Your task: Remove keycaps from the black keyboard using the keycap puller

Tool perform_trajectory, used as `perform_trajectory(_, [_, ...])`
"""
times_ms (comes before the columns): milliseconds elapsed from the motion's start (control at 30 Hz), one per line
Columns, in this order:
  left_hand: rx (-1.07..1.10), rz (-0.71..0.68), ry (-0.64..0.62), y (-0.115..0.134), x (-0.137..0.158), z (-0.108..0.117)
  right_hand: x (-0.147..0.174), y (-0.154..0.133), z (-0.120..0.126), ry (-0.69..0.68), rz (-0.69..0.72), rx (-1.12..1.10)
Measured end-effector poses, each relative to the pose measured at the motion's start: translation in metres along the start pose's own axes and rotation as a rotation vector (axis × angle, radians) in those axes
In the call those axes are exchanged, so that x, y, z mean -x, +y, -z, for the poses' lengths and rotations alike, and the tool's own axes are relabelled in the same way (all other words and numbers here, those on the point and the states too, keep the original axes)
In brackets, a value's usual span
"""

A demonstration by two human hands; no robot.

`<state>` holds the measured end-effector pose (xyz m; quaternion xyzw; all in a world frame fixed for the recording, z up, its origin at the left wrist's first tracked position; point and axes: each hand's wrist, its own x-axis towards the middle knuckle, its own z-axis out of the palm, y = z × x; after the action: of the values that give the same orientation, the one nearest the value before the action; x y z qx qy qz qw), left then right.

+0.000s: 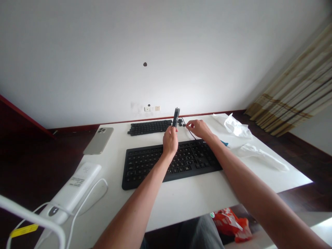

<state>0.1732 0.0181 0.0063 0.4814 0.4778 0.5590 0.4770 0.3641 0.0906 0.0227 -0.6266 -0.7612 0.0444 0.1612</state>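
Observation:
My left hand [170, 141] is closed around a slim black stick-like object [176, 117], held upright above the keyboard; its exact kind is unclear. Beyond the keyboard, my right hand [198, 128] has thumb and forefinger pinched together beside a few small black keycaps [180, 122]. Whatever sits between those fingertips is too small to make out. Under my forearms lies a wide black keyboard [153, 162], its key positions showing bare sockets. Loose black keycaps [150, 127] are laid out in rows behind it. A thin black cable [192, 135] runs from the keyboard's back edge past my right hand.
On the left of the white table [186, 200] are a phone [99, 141] and a long white device [75, 190] with a white cable. Crumpled white plastic [261, 155] and a blue item [224, 143] lie at right. A red bag [230, 223] is below the front edge.

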Motion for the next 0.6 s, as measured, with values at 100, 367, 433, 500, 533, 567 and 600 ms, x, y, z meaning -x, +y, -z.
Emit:
perform_trajectory(100, [0.011,0.003,0.001,-0.001,-0.001,0.000,0.000,-0.001,-0.001,-0.035,-0.016,0.014])
perform_trajectory(367, [0.012,0.000,0.005,-0.003,-0.002,-0.001,-0.004,-0.001,-0.006,-0.048,-0.072,0.023])
perform_trajectory(433, [0.012,-0.001,0.009,-0.003,-0.002,-0.001,-0.005,-0.001,-0.007,-0.051,-0.083,0.025])
perform_trajectory(500, [0.011,-0.009,0.013,-0.002,-0.002,-0.001,-0.006,-0.002,-0.008,-0.051,-0.086,0.027])
perform_trajectory(533, [0.011,-0.011,0.012,-0.002,-0.002,-0.001,-0.006,-0.002,-0.009,-0.048,-0.087,0.026])
perform_trajectory(567, [0.009,-0.007,0.006,-0.002,-0.001,-0.001,-0.007,-0.002,-0.010,-0.046,-0.088,0.025])
perform_trajectory(600, [0.006,0.002,-0.002,-0.002,-0.001,-0.001,-0.007,-0.002,-0.010,-0.042,-0.089,0.023])
